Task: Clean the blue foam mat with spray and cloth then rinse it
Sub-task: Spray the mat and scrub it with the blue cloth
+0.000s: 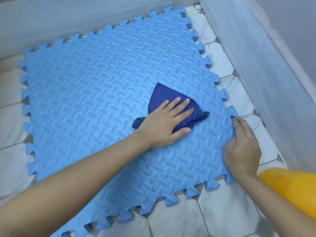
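Note:
A blue foam mat (pixel 82 86) made of interlocking puzzle tiles lies flat on the tiled floor and fills most of the view. My left hand (pixel 166 123) presses flat on a dark blue cloth (pixel 161 94) right of the mat's middle, thumb hooked round the cloth's near fold. My right hand (pixel 242 151) grips the mat's right edge, fingers curled over the toothed border. A wet sheen shows on the mat just in front of the cloth. No spray bottle is in view.
White marble-look floor tiles (pixel 222 207) surround the mat. A pale wall (pixel 266 69) runs along the right, close to the mat's edge, and another wall (pixel 68 19) closes the far side. A yellow sleeve (pixel 290 189) covers my right forearm.

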Available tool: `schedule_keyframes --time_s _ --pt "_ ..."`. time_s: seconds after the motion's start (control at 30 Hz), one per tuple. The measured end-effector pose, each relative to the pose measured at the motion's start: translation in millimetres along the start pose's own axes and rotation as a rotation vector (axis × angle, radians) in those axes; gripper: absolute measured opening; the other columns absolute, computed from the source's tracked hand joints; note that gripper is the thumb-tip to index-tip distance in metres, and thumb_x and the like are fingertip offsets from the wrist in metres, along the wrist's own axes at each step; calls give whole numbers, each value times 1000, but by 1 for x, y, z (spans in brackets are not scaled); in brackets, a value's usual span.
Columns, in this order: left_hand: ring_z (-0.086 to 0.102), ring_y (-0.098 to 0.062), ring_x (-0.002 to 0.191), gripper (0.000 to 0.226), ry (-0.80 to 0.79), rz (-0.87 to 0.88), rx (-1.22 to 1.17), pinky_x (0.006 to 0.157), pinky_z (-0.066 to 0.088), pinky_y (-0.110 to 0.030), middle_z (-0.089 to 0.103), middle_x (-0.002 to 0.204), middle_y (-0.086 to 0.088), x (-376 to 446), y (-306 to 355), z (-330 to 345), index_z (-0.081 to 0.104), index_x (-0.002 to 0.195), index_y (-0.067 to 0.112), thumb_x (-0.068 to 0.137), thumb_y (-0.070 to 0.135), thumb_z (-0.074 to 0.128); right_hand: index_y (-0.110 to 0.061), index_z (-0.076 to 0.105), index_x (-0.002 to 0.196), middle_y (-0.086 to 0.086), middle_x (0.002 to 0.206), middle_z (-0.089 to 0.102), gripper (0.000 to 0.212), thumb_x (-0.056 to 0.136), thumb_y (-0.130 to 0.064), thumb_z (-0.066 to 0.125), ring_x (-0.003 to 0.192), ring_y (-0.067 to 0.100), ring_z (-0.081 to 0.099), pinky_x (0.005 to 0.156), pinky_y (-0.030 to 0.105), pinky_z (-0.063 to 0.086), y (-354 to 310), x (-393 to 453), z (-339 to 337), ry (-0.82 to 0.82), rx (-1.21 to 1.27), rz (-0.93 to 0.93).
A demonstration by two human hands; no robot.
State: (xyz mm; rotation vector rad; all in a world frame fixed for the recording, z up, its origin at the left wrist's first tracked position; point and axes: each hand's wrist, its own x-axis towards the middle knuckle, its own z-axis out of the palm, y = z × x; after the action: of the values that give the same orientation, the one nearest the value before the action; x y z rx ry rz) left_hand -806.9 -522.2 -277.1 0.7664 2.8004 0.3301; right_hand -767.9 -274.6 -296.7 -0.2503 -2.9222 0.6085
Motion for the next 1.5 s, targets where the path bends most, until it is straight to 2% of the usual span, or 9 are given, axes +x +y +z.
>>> schedule_keyframes --time_s 0.1,0.23,0.43,0.6,0.7,0.93,1.17,1.37,1.5 --pt "8 -16 148 67 39 -36 19 121 5 -39 12 161 2 9 -21 -2 22 151 28 93 62 20 -5 55 136 11 143 53 56 85 -6 31 131 30 49 106 43 40 0 0 0 -1 -9 -14" --pt "12 -23 148 65 196 -453 -55 119 10 -47 16 161 -5 14 -88 -17 27 150 27 95 60 30 -3 54 135 12 143 53 54 86 -6 32 131 32 49 108 45 40 3 2 0 4 -12 -25" --pt "7 -28 148 67 297 -944 -124 118 8 -51 12 161 -12 -72 -173 -25 24 151 18 97 58 26 -5 40 143 14 154 38 46 97 -7 38 145 26 31 120 48 18 -2 3 -2 -15 17 -28" --pt "2 -17 149 68 220 -658 -170 120 5 -41 8 161 0 -141 -103 -9 21 152 21 96 59 28 -15 35 150 9 160 28 58 99 -42 36 149 26 22 120 49 4 -20 -2 2 -170 -136 -342" --pt "3 -14 148 70 122 -470 -46 120 7 -39 6 161 4 -157 -76 6 19 151 28 92 64 22 -17 37 150 6 159 32 60 98 -46 32 148 25 25 120 55 10 -38 -10 11 -271 -221 -552" --pt "3 -21 149 77 215 -763 -42 120 3 -42 7 162 -3 -127 -131 -4 17 153 29 87 71 16 -29 28 153 2 163 20 63 94 -53 27 151 30 13 114 65 2 -75 0 21 -420 -274 -573" --pt "-9 -22 148 84 96 -688 -85 120 -2 -44 -8 162 -4 -133 -129 -10 2 154 26 88 71 27 -44 3 154 -4 166 -4 74 85 -73 4 152 27 -4 116 65 0 -125 30 24 -558 -366 -624" --pt "-10 -23 148 84 14 -720 -97 120 -1 -45 -12 161 -5 -130 -123 -21 -1 153 26 89 70 30 -54 -13 148 -13 162 -20 71 88 -76 19 151 21 -16 114 68 -1 -146 39 21 -727 -438 -533" --pt "-7 -26 148 96 -123 -732 -114 119 2 -48 -10 161 -10 -130 -111 -48 -5 153 21 86 68 45 -46 -9 152 -8 164 -14 85 85 -78 33 152 23 -11 117 62 8 -167 57 -10 -906 -402 -376"
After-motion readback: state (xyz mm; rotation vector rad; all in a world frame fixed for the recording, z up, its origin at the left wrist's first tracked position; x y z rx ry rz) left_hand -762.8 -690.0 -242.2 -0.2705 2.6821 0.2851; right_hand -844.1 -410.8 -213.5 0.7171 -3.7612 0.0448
